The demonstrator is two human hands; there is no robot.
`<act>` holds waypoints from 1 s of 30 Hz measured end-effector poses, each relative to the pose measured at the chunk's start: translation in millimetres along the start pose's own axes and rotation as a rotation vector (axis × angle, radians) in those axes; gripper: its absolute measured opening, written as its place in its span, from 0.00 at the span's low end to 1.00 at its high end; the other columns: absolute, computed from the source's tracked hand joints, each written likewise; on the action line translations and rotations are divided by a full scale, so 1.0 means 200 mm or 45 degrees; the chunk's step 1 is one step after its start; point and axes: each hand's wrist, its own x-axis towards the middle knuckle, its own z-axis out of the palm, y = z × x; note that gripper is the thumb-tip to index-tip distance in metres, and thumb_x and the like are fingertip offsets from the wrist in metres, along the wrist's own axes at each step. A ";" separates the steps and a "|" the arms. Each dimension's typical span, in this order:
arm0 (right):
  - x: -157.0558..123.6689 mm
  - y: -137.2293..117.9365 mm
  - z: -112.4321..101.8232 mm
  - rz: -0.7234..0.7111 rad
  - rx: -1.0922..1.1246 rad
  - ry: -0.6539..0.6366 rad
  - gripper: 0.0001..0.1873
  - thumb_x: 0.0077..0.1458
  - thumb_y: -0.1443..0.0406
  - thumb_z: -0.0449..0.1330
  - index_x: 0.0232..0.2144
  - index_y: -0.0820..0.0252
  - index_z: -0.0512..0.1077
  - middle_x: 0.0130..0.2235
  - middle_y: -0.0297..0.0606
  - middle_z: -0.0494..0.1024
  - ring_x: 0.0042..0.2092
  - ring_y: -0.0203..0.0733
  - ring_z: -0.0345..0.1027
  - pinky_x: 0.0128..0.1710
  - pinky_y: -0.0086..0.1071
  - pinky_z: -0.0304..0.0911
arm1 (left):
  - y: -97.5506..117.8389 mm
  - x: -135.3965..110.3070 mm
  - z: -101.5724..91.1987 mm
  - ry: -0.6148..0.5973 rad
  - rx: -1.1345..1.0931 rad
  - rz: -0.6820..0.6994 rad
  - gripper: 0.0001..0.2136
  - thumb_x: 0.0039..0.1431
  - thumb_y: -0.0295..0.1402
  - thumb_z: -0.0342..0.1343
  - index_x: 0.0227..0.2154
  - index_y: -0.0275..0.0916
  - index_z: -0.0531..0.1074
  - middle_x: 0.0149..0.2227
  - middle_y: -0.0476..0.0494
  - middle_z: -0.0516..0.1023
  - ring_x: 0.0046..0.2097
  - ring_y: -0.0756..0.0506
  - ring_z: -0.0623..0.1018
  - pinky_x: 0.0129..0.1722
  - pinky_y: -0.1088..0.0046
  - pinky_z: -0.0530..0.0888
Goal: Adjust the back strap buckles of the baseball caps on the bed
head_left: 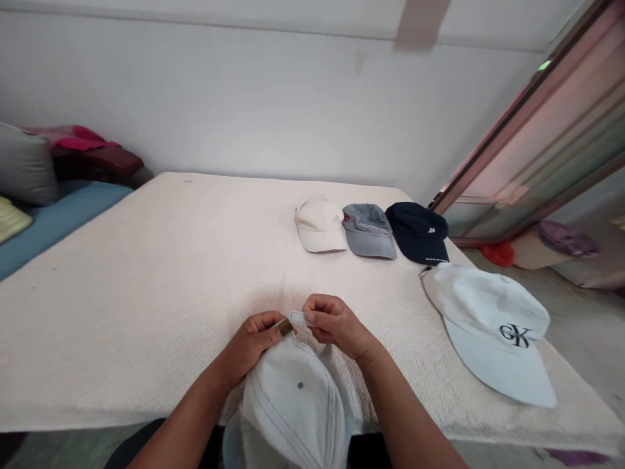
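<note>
A pale cap [297, 404] with dark seam stitching lies at the table's front edge, its strap side away from me. My left hand [256, 342] pinches the brass-coloured buckle [284, 327] at the cap's back. Just right of it, the end of the whitish strap [297, 318] is between the thumb and fingers of my right hand [332, 322]. The strap end lies close against the buckle; whether it passes through, I cannot tell. Part of the cap drops out of view at the bottom.
On the cream-covered table [161, 280], a beige cap [319, 221], a grey cap [368, 228] and a navy cap [417, 228] sit in a row. A white cap [488, 312] with black letters rests at the right edge. A wall stands behind; cushions [27, 166] lie far left.
</note>
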 end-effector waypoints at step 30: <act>-0.01 -0.01 -0.01 0.003 -0.021 0.015 0.11 0.50 0.61 0.63 0.24 0.61 0.66 0.18 0.24 0.57 0.18 0.26 0.45 0.17 0.23 0.41 | 0.00 -0.01 0.01 -0.004 0.054 0.000 0.12 0.49 0.39 0.64 0.33 0.37 0.79 0.27 0.46 0.75 0.27 0.51 0.69 0.29 0.76 0.64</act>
